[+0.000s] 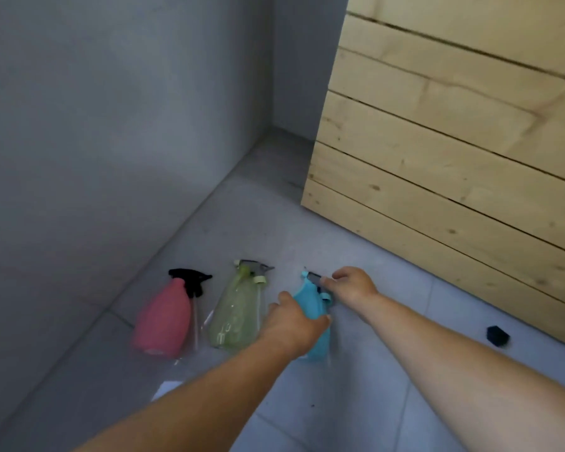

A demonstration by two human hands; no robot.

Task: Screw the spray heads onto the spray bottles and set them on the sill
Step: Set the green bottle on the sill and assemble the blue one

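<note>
The left hand curls round the belly of the turquoise plastic spray bottle, the right hand pinching its grey-and-turquoise spray head; probably light, stiff, slightly slippery.

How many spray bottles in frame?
3, on the grey tiled floor: pink plastic bottle leftmost, translucent green bottle in the middle, light-blue bottle rightmost, left hand gripping it, right hand pinching its spray head.

A bare room corner: grey tiled floor, plain grey walls, raw wooden panelling.
</note>
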